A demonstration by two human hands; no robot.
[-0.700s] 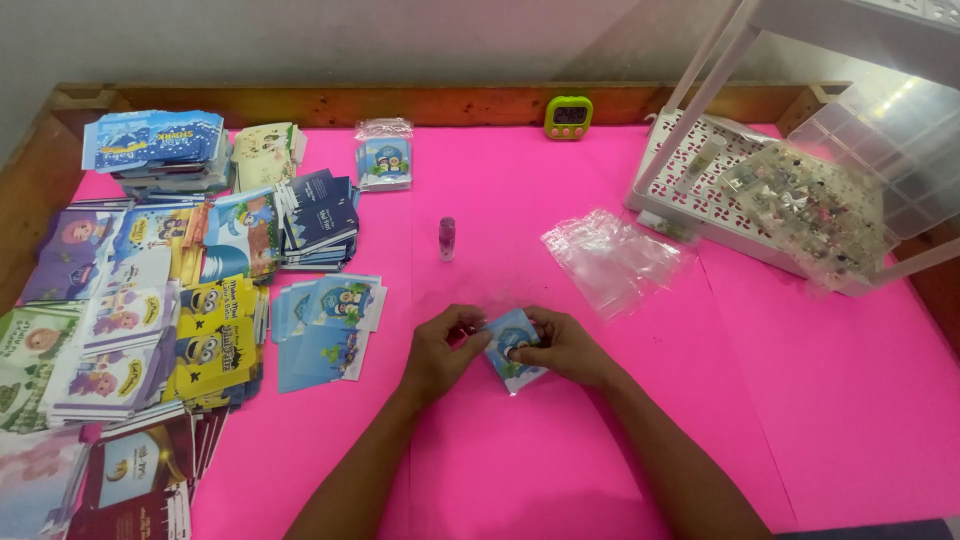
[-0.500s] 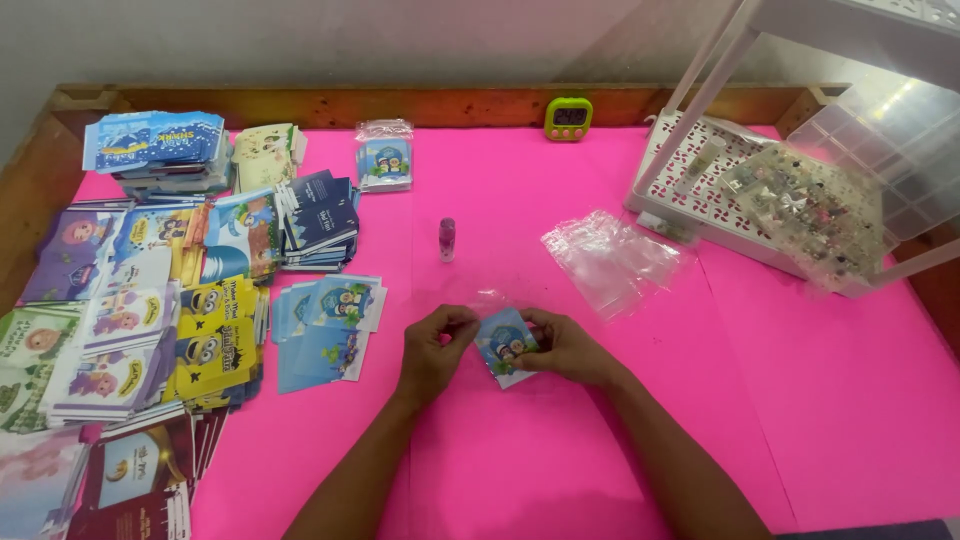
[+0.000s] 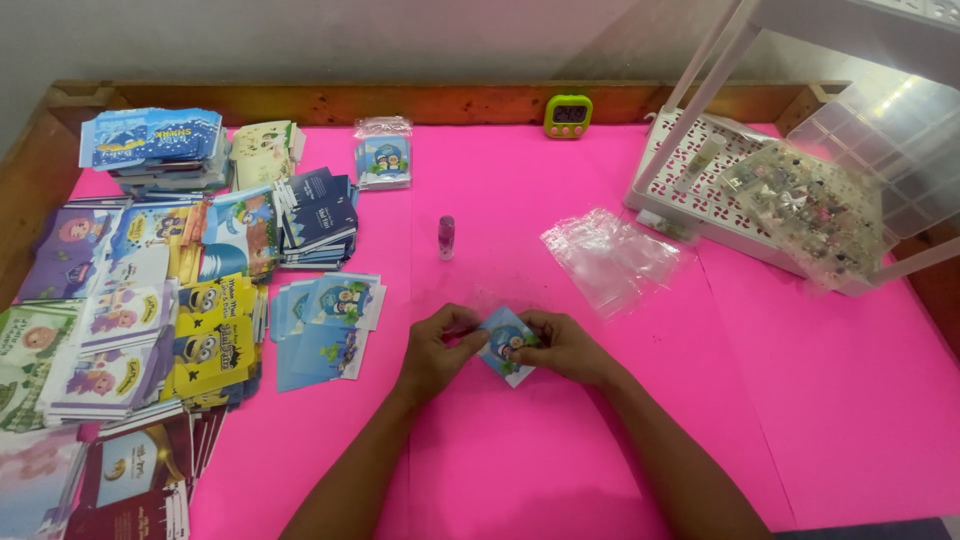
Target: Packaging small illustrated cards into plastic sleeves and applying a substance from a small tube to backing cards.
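Between both hands [image 3: 437, 350]: small blue card [image 3: 506, 345].

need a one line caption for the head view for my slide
Left hand and right hand hold a small blue card over a pink table, stacks of printed cards at left.

left hand [image 3: 437, 350] and right hand [image 3: 563, 347] covering the small blue card's [image 3: 505, 345] edges, card picture too small to read, dark red booklets [image 3: 130, 480] running off the bottom-left edge, clear box [image 3: 890, 130] cut off at right
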